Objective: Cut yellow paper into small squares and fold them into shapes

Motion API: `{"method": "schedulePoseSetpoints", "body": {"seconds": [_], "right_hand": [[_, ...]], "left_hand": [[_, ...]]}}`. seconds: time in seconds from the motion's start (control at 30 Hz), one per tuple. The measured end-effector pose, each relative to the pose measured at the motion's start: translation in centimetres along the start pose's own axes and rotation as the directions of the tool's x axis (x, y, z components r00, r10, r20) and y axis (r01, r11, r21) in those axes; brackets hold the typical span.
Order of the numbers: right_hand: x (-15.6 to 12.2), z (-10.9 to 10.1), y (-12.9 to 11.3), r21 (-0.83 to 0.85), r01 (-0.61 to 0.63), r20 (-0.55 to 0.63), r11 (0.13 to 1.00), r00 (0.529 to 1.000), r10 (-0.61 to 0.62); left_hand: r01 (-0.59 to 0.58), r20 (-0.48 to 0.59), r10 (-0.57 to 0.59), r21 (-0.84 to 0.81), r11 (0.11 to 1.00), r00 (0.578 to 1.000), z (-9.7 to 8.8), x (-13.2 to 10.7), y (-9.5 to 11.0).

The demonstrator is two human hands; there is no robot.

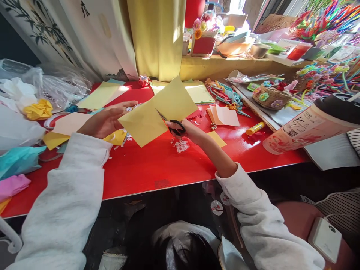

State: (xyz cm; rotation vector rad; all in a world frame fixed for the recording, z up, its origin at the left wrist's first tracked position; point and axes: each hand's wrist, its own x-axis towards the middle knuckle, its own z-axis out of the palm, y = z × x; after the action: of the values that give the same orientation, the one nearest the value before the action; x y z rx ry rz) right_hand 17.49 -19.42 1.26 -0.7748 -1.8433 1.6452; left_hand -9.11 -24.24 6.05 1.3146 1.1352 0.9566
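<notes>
A square sheet of yellow paper [180, 98] is held up at a tilt over the red table. My left hand [105, 119] is at the sheet's left corner, its fingers partly hidden behind the paper as they hold it. Black-handled scissors [177, 128] are in my right hand [189, 131], fingers through the loops. Their blades lie at a cut running in from the sheet's lower right edge. Below the scissors, small white paper scraps [181, 145] lie on the table. A small yellow sheet [217, 139] rests beside my right wrist.
Pink paper squares [226, 115], a yellow glue stick [255, 128] and a large drink cup [312, 125] stand or lie to the right. Several scissors [225, 93] are heaped behind. Crumpled paper and plastic bags [47, 88] fill the left side of the red table [132, 178].
</notes>
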Motion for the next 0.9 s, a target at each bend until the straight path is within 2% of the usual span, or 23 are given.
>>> {"method": "schedulePoseSetpoints", "body": {"seconds": [0.13,0.23,0.33,0.4,0.5,0.63,0.67,0.73,0.83,0.9], "right_hand": [[-0.2,-0.1,-0.2,-0.017,-0.019,0.076,1.000,0.997,0.020],[-0.1,-0.3,-0.4,-0.025,-0.076,0.152,0.997,0.985,0.079],[0.0,-0.7,-0.4,-0.011,-0.124,0.203,0.992,0.971,0.124],[0.1,-1.1,-0.3,-0.007,-0.140,0.254,0.990,0.958,0.137],[0.0,-1.6,-0.3,-0.061,-0.179,0.392,0.982,0.900,0.188],[-0.3,-2.1,-0.6,-0.090,-0.168,0.531,0.982,0.826,0.190],[-0.4,-2.2,-0.7,-0.103,-0.159,0.537,0.982,0.822,0.189],[-0.6,-2.7,-0.9,-0.185,-0.141,0.490,0.973,0.845,0.216],[-1.1,-3.6,-1.4,-0.378,-0.152,0.294,0.913,0.916,0.274],[-1.5,-4.4,-1.9,-0.427,-0.179,0.206,0.886,0.935,0.289]], "left_hand": [[0.009,0.063,-0.013,0.060,0.998,0.998,-0.7,0.3,-0.3],[-0.043,0.053,0.038,0.096,0.994,0.998,0.3,0.8,-0.7],[-0.077,0.120,0.055,0.188,0.979,0.991,1.5,0.8,-0.6],[-0.059,0.180,0.006,0.293,0.954,0.984,1.8,0.6,-0.5],[-0.011,0.208,-0.076,0.388,0.921,0.975,1.8,0.2,-0.3],[0.052,0.178,-0.123,0.359,0.932,0.976,2.3,0.4,-0.5],[0.059,0.184,-0.133,0.360,0.931,0.974,2.5,0.4,-0.7],[0.056,0.183,-0.129,0.356,0.933,0.975,2.7,0.6,-0.9],[0.046,0.113,-0.085,0.311,0.949,0.990,2.5,0.8,-1.2],[0.017,0.056,-0.034,0.278,0.960,0.998,2.2,1.0,-1.3]]}}
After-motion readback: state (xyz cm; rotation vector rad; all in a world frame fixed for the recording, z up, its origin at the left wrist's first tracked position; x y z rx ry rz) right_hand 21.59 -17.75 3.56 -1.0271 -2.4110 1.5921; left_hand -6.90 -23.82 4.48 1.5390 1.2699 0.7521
